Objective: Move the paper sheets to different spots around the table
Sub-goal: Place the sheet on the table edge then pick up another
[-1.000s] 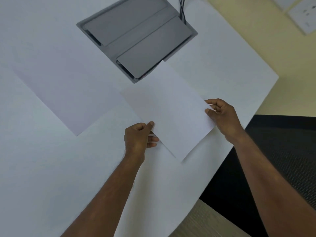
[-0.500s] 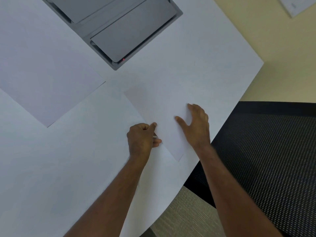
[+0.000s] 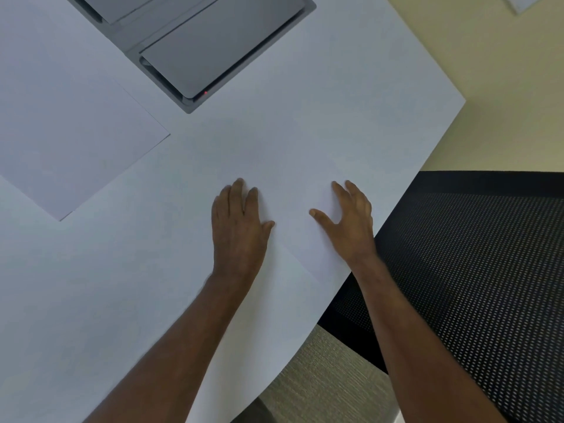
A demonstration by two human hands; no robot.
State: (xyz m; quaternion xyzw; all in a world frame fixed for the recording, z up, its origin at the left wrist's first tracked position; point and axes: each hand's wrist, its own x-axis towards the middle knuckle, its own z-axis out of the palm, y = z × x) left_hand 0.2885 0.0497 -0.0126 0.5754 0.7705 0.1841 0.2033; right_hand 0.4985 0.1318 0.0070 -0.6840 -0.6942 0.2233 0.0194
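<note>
White sheet (image 3: pixel 293 184) lies flat near the tabletop (image 3: pixel 91 300) edge, both hands pressing it: left hand (image 3: pixel 238 224) and right hand (image 3: pixel 348 221), fingers spread, grasping nothing; second sheet (image 3: pixel 70 141) well left.

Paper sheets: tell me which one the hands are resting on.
The sheet near the table's right edge, under the left hand and right hand. The other sheet lies untouched at far left.

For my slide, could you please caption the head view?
Both hands, left and right, press a paper sheet flat on the white table.
</note>
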